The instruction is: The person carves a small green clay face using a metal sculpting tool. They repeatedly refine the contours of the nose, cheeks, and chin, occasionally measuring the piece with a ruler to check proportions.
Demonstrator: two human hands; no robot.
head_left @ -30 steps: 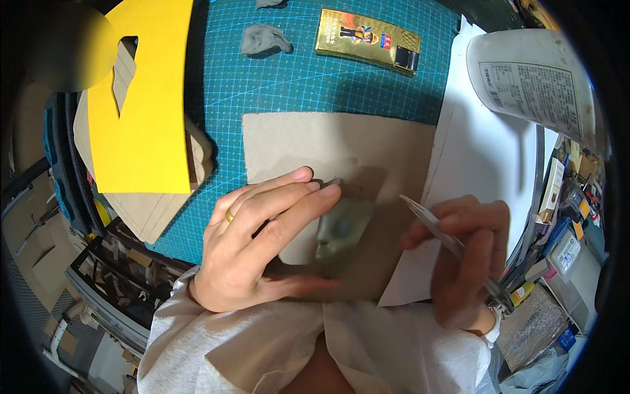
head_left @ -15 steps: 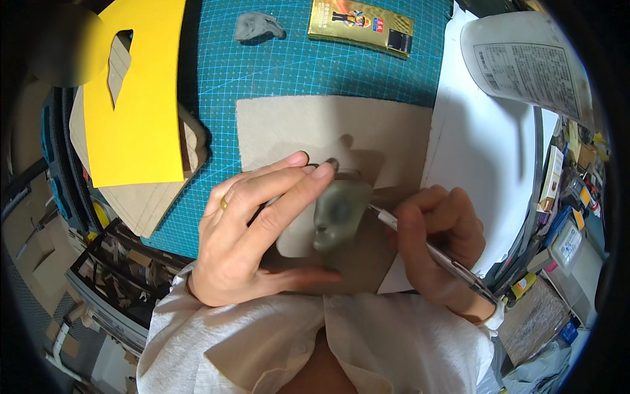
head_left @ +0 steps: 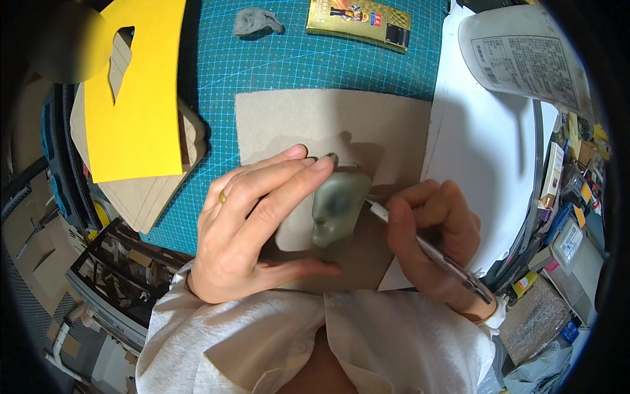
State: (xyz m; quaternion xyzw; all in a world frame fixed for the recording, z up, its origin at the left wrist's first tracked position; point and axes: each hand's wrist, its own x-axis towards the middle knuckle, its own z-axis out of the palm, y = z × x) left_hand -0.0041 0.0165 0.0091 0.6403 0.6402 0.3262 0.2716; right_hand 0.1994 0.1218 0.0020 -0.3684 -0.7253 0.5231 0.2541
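Observation:
A smooth, translucent, pale green moulded piece with a darker patch inside lies on a sheet of grey-brown cardboard. My left hand rests over the cardboard, fingers stretched out, a ring on one of them. Its fingertips are by the piece's upper left edge, and the thumb lies below it. In my right hand is a slim pen with a clear barrel, tilted so that its tip meets the piece's right edge or the cardboard beside it. A short dark line shows just above the piece.
Under the cardboard is a green cutting mat. A grey lump and a gold box lie at the back. At left, a yellow sheet with a cut-out covers stacked boards. White paper and a white labelled container are at right.
The pen tip and my right hand have shifted slightly left along the piece's right edge. My left hand keeps its place. The whole view has moved a little.

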